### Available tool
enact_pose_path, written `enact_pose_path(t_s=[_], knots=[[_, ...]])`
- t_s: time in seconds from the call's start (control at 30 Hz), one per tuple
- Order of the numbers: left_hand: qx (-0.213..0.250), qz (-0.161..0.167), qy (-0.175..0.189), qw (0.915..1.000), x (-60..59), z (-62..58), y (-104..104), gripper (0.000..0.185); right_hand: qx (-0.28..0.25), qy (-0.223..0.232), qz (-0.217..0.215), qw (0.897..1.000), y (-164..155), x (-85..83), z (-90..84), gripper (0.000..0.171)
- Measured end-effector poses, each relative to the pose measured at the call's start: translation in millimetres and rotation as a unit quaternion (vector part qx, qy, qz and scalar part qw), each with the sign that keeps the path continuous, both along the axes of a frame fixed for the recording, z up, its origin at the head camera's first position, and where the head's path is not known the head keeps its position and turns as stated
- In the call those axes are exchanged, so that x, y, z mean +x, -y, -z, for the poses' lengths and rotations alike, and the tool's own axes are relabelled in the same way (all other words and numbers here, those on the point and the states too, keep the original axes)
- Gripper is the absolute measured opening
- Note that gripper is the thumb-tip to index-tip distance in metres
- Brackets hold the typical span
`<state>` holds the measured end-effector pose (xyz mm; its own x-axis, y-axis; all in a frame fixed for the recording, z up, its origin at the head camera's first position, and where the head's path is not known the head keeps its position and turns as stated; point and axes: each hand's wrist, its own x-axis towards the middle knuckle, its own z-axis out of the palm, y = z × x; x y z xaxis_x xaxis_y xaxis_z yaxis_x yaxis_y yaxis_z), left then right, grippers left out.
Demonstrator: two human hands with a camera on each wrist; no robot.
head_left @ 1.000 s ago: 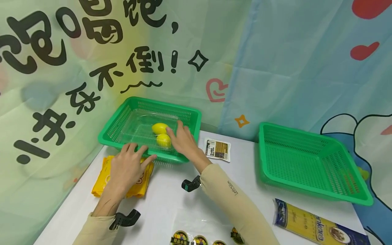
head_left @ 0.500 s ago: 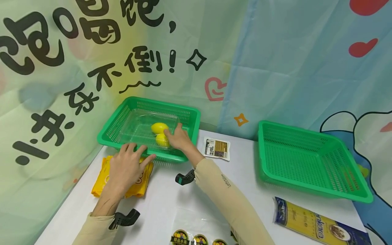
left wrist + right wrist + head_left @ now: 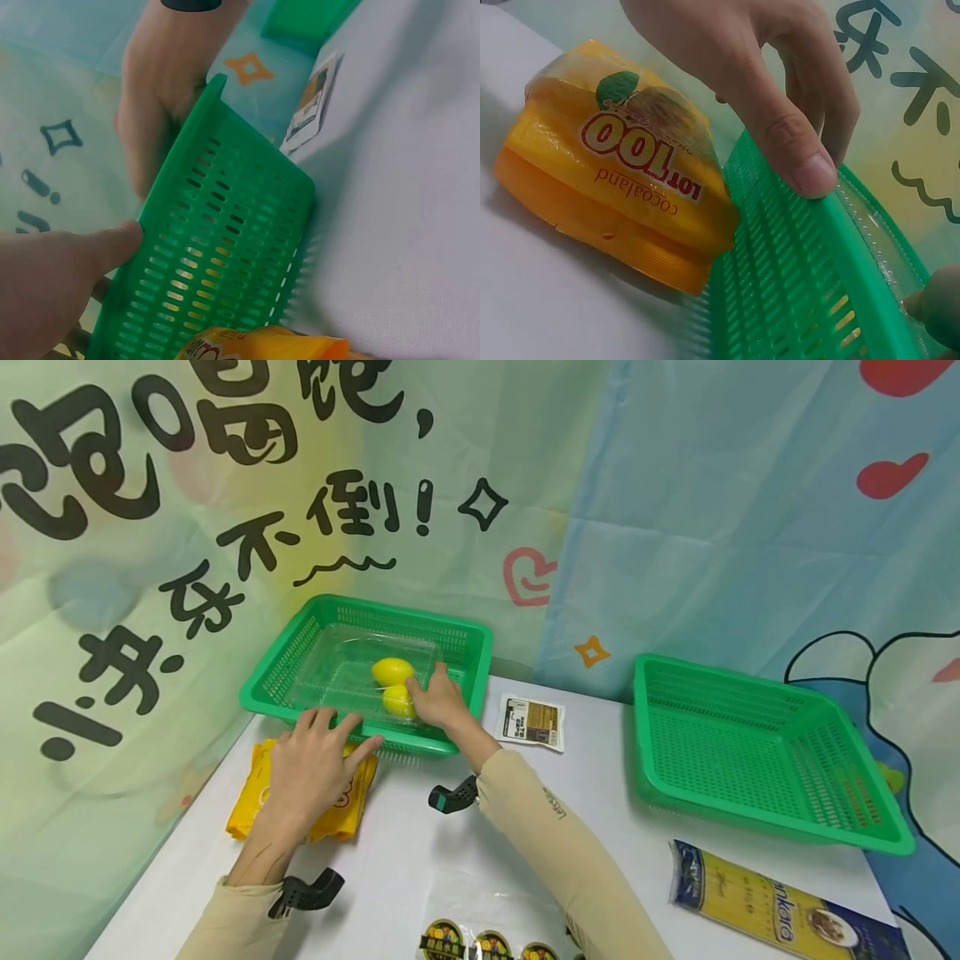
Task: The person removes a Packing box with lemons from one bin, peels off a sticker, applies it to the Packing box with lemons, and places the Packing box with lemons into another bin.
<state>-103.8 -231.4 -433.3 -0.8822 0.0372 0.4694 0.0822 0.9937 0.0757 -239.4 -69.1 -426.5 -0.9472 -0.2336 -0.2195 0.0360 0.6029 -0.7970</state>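
A green basket (image 3: 375, 610) stands at the back left and holds a clear plastic box (image 3: 337, 672) with two lemons (image 3: 392, 671). My right hand (image 3: 433, 695) reaches inside, its fingers curled over the box's near right corner beside the front lemon (image 3: 394, 702). Spread flat, my left hand (image 3: 330, 732) lies on a yellow snack packet (image 3: 247, 793), with fingertips at the basket's front rim. In the right wrist view the left thumb (image 3: 795, 142) presses that rim (image 3: 855, 247) above the packet (image 3: 622, 172). The left wrist view shows the basket's wall (image 3: 225, 240) and my right hand (image 3: 157, 97) behind it.
A second green basket (image 3: 765, 835) sits at the right with nothing in it. A small brown sachet (image 3: 532, 722) lies between the baskets. A long pasta packet (image 3: 780, 914) lies at the front right, and a clear pack with round labels (image 3: 480, 943) at the front edge. Printed curtains close off the back.
My right hand went from stretched flat over the box to curled down on its near right corner. The left hand has stayed on the packet and rim.
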Motion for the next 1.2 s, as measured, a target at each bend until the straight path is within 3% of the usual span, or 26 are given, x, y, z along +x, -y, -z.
enact_pose_path(t_s=[0.4, 0.8, 1.2], knots=[[0.005, -0.001, 0.008, 1.0000, 1.4, 0.8, -1.5, 0.056, -0.016, -0.013, 0.021, 1.000, -3.8, 4.5, -5.4, 0.070], [0.001, 0.008, -0.016, 0.9998, 1.3, 0.7, -1.0, 0.053, -0.020, -0.020, 0.033, 0.999, -10.3, 9.5, -28.8, 0.068], [0.007, 0.010, -0.014, 0.9998, 0.9, -1.1, -1.3, 0.053, -0.040, -0.019, 0.048, 0.998, -17.7, 18.3, -48.9, 0.069]])
